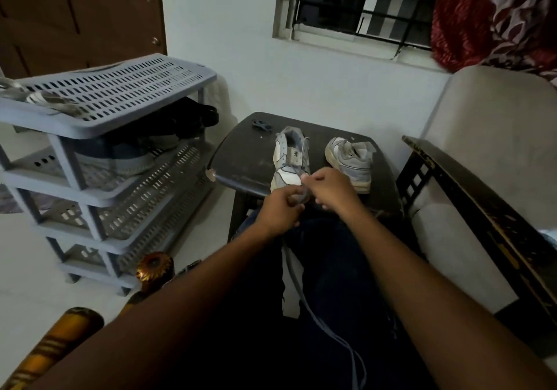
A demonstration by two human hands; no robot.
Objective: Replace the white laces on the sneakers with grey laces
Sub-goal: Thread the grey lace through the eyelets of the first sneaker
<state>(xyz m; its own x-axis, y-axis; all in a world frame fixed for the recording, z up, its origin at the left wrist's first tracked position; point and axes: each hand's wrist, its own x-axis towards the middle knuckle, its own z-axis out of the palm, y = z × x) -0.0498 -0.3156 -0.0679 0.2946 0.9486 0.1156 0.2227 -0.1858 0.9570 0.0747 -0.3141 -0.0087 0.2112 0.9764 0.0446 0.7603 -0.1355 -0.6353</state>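
Head view looks down on the near white-and-grey leather sneaker (291, 160), which stands upright on the dark square counter (241, 160), toe toward the person and right at the counter's front edge. A long flat grey fabric lace (297, 287) crosses its lowest eyelets and trails from the toe down over the person's dark trousers. At the toe, the left hand (280, 212) has its fingers pressed together around a stretch of that lace, and the right hand (330, 189) seems to pinch it beside the eyelets, though blur hides the exact contact.

Such a lace should be light, limp and prone to twisting, so the stiff tip is the place to hold when feeding an eyelet, with the other hand steadying the shoe's upper. The sneaker itself looks light enough to slide if pulled hard.

Just right of this sneaker lies the second grey-and-white sneaker (351, 160), tilted, with no lace that I can make out. Behind the near sneaker, toward the counter's far left corner, sits a small dark tangled bundle (261, 125); what it is I cannot tell. Well to the left of the counter stands a pale grey perforated plastic shoe rack (111, 100).
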